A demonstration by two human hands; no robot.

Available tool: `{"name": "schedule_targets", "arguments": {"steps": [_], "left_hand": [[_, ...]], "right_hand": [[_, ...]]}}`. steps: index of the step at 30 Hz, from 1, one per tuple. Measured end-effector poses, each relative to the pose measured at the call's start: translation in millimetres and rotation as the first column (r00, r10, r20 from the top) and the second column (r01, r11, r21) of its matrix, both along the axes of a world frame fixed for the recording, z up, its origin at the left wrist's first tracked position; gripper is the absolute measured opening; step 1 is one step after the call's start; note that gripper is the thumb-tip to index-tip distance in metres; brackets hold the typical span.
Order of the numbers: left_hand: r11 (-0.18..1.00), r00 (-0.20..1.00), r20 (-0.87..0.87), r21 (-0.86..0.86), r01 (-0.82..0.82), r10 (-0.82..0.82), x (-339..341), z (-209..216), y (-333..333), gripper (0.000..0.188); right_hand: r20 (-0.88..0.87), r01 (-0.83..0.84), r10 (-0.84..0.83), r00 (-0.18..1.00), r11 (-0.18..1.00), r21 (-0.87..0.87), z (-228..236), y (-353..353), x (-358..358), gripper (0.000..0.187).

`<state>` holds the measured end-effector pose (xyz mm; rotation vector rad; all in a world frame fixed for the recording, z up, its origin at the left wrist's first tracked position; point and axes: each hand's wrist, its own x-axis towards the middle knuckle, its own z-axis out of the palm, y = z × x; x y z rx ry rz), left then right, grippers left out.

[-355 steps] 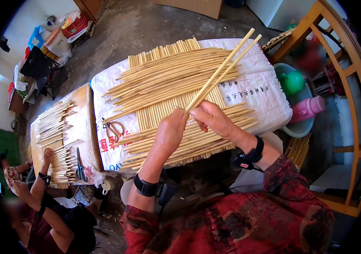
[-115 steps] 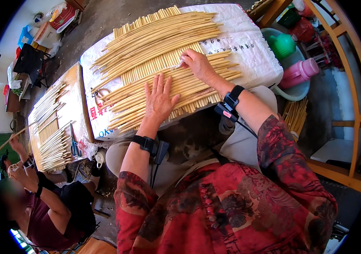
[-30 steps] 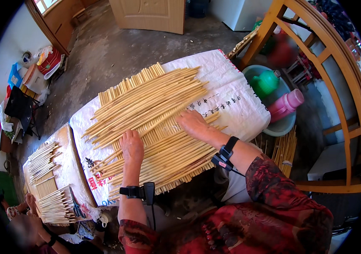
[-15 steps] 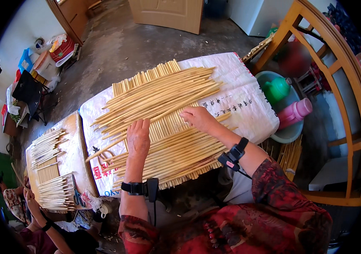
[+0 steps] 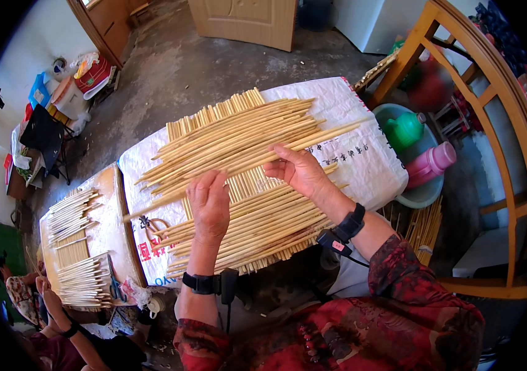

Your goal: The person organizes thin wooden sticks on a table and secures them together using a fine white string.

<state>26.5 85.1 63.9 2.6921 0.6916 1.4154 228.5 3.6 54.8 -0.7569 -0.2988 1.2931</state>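
Left hand [image 5: 208, 204] grip pinching long, pale-yellow, round wooden stick [image 5: 325, 136], right hand [image 5: 306, 174] touching it rightward, closure unclear; probably light, stiff, snappable, best held either side of middle.

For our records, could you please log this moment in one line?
left hand: holds long stick; right hand: holds same stick; beneath: cross-laid sticks; surface: white sheet

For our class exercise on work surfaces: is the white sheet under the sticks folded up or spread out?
Spread out: bare stretches of the white sheet show left and right of the stick rows.
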Motion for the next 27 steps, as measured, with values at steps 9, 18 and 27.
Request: {"name": "schedule_targets", "arguments": {"steps": [9,18,27], "left_hand": [[-0.061,0.776,0.602,-0.781,0.621,0.191,2.3,-20.7,-8.8,0.028],[-0.042,0.501,0.777,-0.527,0.849,0.381,-2.9,-26.6,5.8,0.018],[-0.048,0.491,0.775,-0.517,0.855,0.399,-9.7,-34.7,9.3,0.018]], "right_hand": [[-0.021,-0.006,0.007,1.000,1.000,0.018,-15.0,3.8,0.8,0.021],[-0.068,-0.089,0.090,0.994,0.996,0.015,-14.7,-2.3,-22.5,0.027],[-0.143,0.007,-0.001,0.990,0.999,0.041,-9.5,-10.2,-23.7,0.030]]}}
